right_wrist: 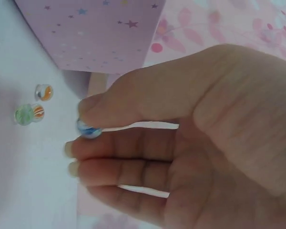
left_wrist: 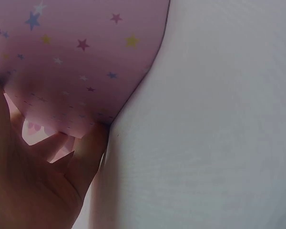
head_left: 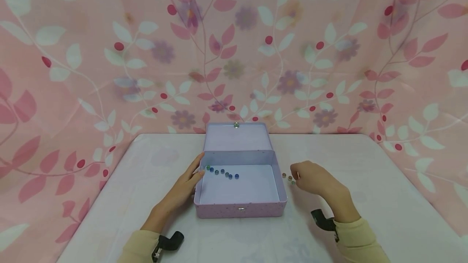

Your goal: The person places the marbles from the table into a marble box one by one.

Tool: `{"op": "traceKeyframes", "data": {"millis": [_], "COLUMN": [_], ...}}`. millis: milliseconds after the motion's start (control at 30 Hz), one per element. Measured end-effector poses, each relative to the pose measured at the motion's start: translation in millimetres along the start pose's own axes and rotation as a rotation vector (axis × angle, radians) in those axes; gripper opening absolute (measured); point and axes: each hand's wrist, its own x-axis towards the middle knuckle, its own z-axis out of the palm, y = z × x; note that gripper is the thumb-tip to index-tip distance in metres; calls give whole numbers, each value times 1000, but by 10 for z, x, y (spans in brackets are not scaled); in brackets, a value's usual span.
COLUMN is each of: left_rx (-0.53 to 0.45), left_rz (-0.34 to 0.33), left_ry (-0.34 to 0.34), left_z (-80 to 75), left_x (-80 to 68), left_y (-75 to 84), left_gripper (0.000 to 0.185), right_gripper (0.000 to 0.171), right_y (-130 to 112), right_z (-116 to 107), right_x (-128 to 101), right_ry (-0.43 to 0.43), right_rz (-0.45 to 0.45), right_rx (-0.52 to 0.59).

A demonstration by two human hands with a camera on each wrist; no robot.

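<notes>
Pink leaf-and-flower cloth (head_left: 109, 52) behind, draped down to a pale table (head_left: 384, 198). At left, left hand (head_left: 184, 188) laid flat, fingers straight, fingertips against the left wall of an open lilac tin (head_left: 239, 210); from the left wrist view, fingers (left_wrist: 86, 152) pressed to a starred pink side of the tin, gripping nothing. Lid (head_left: 237, 137) tipped back and standing up at the far side, clasp at its top edge. Inside the tin, a short row of marbles (head_left: 222, 172) along the back left part of the floor, green and blue, close together, rest of the floor bare. Just right of the tin, on the table, three loose marbles (head_left: 289, 177) near the outer wall; from the right wrist view, one orange-streaked, then a green one and an orange-striped one touching each other. Right hand (head_left: 314, 180) hovering just beside them, fingers curled, thumb and forefinger pinching a blue-swirled marble (right_wrist: 89, 130) at the tips, held clear of the table. Black wrist straps (head_left: 323, 220) at both cream sleeves.
</notes>
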Motion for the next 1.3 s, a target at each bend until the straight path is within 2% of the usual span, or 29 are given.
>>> {"op": "traceKeyframes", "data": {"millis": [167, 433, 800, 1033, 1300], "left_rx": [1, -10, -10, -7, 2], "left_rz": [-2, -8, -6, -2, 0], "left_ry": [3, -2, 3, 4, 12], "left_z": [7, 17, 12, 12, 10], "left_x": [-6, -9, -3, -10, -5], "left_y": [7, 22, -2, -3, -8], "left_gripper": [56, 55, 55, 55, 55], "right_gripper": [8, 12, 17, 15, 11], "right_y": [-33, -137, -370, -489, -536], "right_z": [-9, -22, 79, 218, 372], "right_x": [24, 49, 90, 122, 197], "right_ry": [66, 164, 290, 290, 217], "right_rz": [-62, -120, -259, -324, -331], "right_rx": [6, 7, 17, -4, -35]}}
